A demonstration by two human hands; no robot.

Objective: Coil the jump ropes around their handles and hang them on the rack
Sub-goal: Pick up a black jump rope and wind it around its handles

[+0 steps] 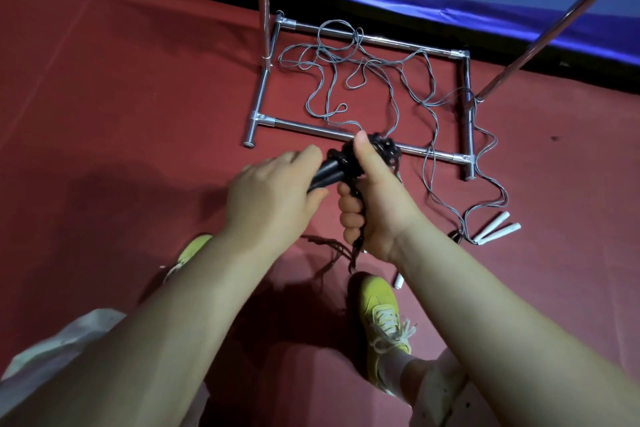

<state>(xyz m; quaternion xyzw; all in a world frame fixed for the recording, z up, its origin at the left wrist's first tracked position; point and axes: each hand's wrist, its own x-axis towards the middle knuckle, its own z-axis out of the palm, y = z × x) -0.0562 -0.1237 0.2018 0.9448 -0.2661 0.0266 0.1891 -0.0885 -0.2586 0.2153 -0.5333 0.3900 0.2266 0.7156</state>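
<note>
Dim, soft focus, wide-angle bending, dark shadow underfoot.

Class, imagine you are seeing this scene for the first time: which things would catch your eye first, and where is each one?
First, the two hands in the middle: the left hand grips black handles while the right hand holds the black rope coiled around them. Behind them, a grey rope sprawls in loose tangles over the metal rack base on the red floor, its white handles lying to the right. Yellow shoes show below.
</note>
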